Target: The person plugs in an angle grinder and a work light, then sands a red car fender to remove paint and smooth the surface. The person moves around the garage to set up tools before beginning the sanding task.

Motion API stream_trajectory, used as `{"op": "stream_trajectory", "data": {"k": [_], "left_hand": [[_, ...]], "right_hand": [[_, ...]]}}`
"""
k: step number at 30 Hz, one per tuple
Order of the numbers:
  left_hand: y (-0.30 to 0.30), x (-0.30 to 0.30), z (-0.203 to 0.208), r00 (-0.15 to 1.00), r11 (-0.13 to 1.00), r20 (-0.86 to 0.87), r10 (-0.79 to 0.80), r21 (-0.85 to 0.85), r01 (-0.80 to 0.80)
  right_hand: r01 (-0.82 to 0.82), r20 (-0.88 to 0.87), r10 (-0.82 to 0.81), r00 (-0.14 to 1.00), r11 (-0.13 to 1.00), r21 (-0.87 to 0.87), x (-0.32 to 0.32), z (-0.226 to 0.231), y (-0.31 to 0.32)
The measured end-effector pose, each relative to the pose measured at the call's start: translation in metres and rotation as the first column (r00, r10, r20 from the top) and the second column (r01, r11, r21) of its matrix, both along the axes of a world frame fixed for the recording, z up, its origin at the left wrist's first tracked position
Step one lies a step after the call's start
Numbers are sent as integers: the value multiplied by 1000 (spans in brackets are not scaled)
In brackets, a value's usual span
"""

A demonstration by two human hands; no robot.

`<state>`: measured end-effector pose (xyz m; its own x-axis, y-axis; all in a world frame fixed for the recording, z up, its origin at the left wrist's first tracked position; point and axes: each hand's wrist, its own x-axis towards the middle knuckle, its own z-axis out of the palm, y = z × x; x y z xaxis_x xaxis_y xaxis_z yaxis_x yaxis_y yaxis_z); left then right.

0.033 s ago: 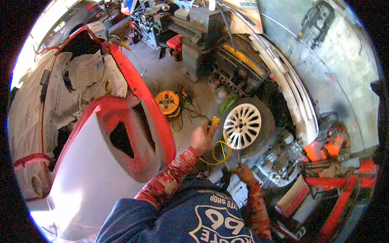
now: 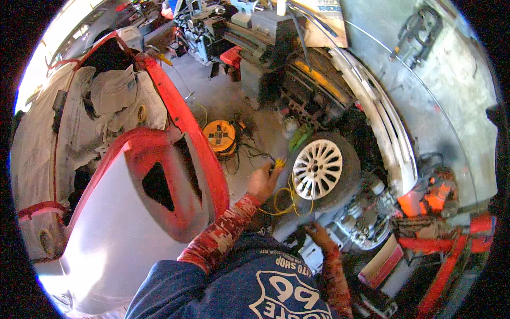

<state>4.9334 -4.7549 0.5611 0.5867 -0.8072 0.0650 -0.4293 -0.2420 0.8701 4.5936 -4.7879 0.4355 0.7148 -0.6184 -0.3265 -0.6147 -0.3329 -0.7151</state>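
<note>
My left hand (image 2: 262, 182), in a red patterned sleeve, is closed round a yellow plug (image 2: 279, 162) held up between thumb and fingers. A thin yellow cord (image 2: 276, 211) hangs in loose loops below it, in front of a tyre with a white spoked wheel (image 2: 317, 169). My right hand (image 2: 319, 235) is lower and to the right, below the wheel, its fingers bent. A small dark shape shows at its fingertips; what it holds is not clear. The loops end a little above this hand.
To the left stands a red and grey car body (image 2: 122, 223) with paper masking (image 2: 111, 101). A yellow cable reel (image 2: 220, 137) lies on the floor, green cloth-like material (image 2: 300, 136) behind the wheel. A white bumper (image 2: 380, 114), engine parts (image 2: 366, 212) and a red frame (image 2: 446, 244) are at right.
My left hand with the yellow plug has shifted slightly left and down. My right hand has dropped a little, away from the cord's loops.
</note>
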Motion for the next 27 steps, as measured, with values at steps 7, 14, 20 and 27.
{"op": "stream_trajectory", "data": {"k": [7, 14, 20, 27], "left_hand": [[10, 85, -162, 991, 729, 106, -83, 685, -12], [4, 140, -215, 988, 578, -95, -125, 802, 150], [-36, 211, -236, 998, 631, 20, -52, 776, 17], [-23, 224, -240, 897, 702, -301, 323, 712, -14]], "right_hand": [[428, -434, -208, 876, 748, 507, -58, -45, -16], [543, -476, -324, 818, 708, 451, -6, -38, -129], [474, -466, -264, 845, 773, 422, 53, -31, -230], [-228, -304, 288, 908, 949, 219, 160, -20, -366]]}}
